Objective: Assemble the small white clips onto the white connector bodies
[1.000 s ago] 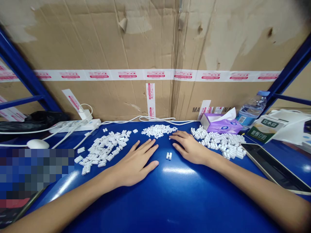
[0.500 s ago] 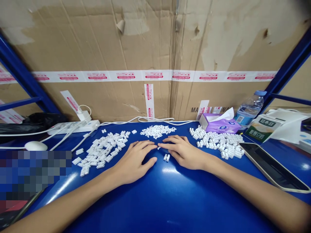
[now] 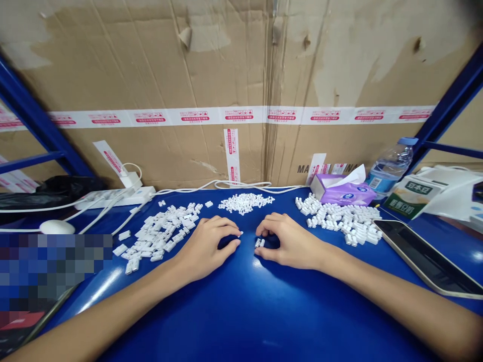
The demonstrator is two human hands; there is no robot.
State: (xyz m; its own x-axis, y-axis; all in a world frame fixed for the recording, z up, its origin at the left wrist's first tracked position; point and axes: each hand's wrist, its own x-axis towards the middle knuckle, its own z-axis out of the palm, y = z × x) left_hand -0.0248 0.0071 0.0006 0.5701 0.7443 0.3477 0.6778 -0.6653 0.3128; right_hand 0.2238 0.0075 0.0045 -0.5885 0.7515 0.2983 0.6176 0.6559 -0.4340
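Pickup, I judge: my right hand (image 3: 292, 244) round two white plastic blocks (image 3: 257, 242), hold unclear; left hand (image 3: 207, 246) parted, at tiny white chip (image 3: 242, 233) — pinch needed.

Along the back edge of the table (image 3: 241, 311) I saw a power strip (image 3: 101, 199) at left, a purple tissue pack (image 3: 344, 193) and water bottle (image 3: 391, 168) at right.

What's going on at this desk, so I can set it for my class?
A person works bare-handed at a blue table. A tiny white piece shows at the left hand's fingertips. The right hand curves around two white parts; its grip is unclear. Three white piles lie left, middle and right.
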